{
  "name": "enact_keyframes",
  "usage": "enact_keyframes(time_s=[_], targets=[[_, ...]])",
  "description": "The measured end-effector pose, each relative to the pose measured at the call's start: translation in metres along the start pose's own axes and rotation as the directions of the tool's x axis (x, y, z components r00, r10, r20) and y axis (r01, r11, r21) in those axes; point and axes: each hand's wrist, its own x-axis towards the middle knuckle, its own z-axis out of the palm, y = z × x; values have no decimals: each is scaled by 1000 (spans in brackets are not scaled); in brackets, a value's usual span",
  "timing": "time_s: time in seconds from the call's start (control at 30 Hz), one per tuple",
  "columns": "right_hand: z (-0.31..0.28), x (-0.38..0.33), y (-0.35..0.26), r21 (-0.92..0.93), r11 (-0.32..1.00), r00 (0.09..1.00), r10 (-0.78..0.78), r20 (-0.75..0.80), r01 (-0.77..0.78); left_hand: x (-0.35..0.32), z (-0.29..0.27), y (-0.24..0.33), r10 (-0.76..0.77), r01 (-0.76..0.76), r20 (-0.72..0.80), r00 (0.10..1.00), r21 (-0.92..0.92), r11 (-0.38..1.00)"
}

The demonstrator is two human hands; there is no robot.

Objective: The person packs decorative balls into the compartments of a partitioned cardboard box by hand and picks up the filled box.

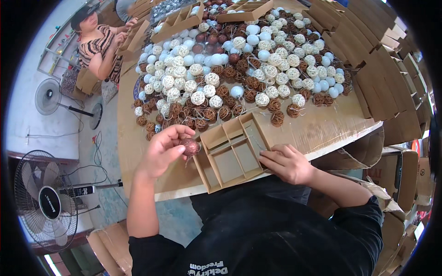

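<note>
My left hand (166, 148) pinches a shiny dark reddish-brown ball (191, 146) by its sides, just off the left edge of a divided cardboard box (238, 175). The box lies at the table's front edge, close to my body, with thin dividers forming several compartments and no balls visible in them. At its right side, my right hand (288, 163) grips the box wall, fingers toward the inside; the thumb is mostly hidden. Beyond the box spreads a big pile of balls: white woven ones (178, 72), brown woven ones (277, 118) and smooth pale ones (236, 91).
More divided boxes (183, 22) stand at the table's far side. Flattened cardboard boxes (382, 87) are stacked along the right. Another person (99, 48) handles a box at the far left. Two fans (49, 202) stand on the left.
</note>
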Motion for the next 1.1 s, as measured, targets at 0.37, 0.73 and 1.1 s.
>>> enact_keyframes(time_s=[0.37, 0.73, 1.1], targets=[[10, 2, 8, 97, 995, 998, -25, -57, 31, -10, 65, -50, 247, 107, -423, 872, 656, 747], [9, 3, 5, 117, 993, 996, 20, -83, -10, 1, 55, -64, 382, 135, -364, 850, 850, 509], [9, 4, 4, 121, 992, 995, 45, -84, -35, -5, 58, -60, 379, 113, -396, 836, 801, 587]])
